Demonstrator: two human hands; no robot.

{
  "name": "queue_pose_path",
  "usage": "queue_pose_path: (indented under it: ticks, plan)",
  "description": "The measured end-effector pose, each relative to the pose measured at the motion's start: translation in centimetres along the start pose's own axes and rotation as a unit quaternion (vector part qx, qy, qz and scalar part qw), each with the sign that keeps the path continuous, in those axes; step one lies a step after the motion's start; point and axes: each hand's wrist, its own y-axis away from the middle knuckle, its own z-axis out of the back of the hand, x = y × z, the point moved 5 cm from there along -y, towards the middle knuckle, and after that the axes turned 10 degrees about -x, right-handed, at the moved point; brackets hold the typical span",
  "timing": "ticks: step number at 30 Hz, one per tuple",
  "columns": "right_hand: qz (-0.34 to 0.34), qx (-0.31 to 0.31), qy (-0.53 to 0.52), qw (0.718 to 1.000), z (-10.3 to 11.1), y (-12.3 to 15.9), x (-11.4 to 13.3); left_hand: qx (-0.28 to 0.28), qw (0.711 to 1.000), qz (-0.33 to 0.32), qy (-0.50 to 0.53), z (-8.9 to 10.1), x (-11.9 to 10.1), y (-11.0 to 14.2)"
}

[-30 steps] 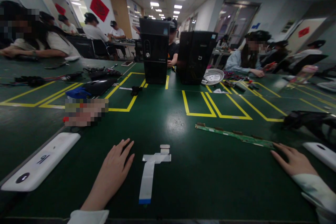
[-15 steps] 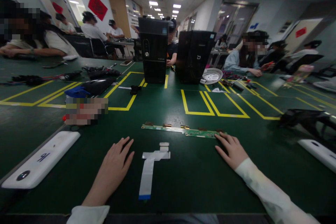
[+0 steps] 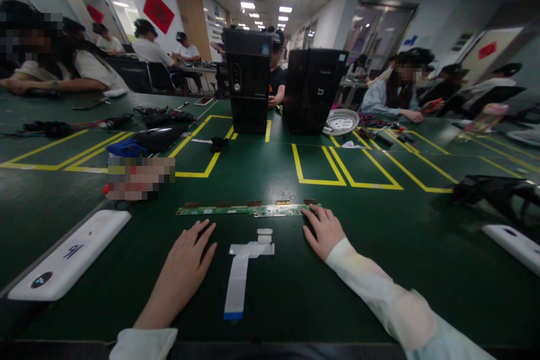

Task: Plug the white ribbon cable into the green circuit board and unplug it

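My left hand point(image 3: 185, 267) lies flat on the green table, fingers spread, holding nothing, just left of a white flat ribbon cable point(image 3: 241, 273). My right hand point(image 3: 324, 230) rests with its fingertips on the right end of a long narrow green circuit board point(image 3: 244, 210), fingers stretched out. The board lies crosswise just beyond the cable's top end.
A white oblong device point(image 3: 70, 261) lies near left; another white device point(image 3: 512, 247) sits at the right with black gear point(image 3: 491, 188) behind it. Two black computer towers point(image 3: 248, 81) stand mid-table. Yellow tape outlines point(image 3: 320, 171) mark the surface. Other people sit around.
My right hand has slid the green circuit board leftward from the far right to the middle, in front of me. My left hand and the ribbon cable stayed put.
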Motion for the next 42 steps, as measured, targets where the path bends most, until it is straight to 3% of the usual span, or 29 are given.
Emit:
queue_pose_path:
  ticks: [9, 16, 23, 28, 35, 39, 42]
  plan:
    - [-0.006, 0.009, 0.018, 1.0, 0.1, 0.2, 0.4, -0.026, 1.0, -0.01, 0.005, 0.2, -0.4, 0.1]
    - [0.018, -0.021, 0.033, 0.999, 0.7, 0.1, 0.7, -0.01, 1.0, -0.003, 0.011, 0.0, -0.1, 0.1]
    - [0.199, -0.03, -0.103, 0.974, 0.3, -1.7, 1.4, -0.001, 1.0, 0.001, 0.006, 0.0, -0.1, 0.1]
    - [0.17, -0.042, -0.17, 0.97, -1.1, -2.6, 0.0, -0.01, 1.0, -0.003, 0.006, 0.4, -0.3, 0.0]
    - [0.173, -0.02, -0.161, 0.972, -1.5, -1.3, -0.1, -0.031, 0.999, -0.003, 0.03, 0.3, -0.2, 0.0]
    - [0.182, 0.004, -0.147, 0.972, -2.2, -1.2, -0.1, -0.023, 0.993, -0.021, 0.113, 1.5, -2.0, -0.2]
    - [0.182, 0.006, -0.142, 0.973, -2.5, -1.3, -0.1, 0.013, 0.984, -0.094, 0.149, 2.2, -5.3, -0.2]
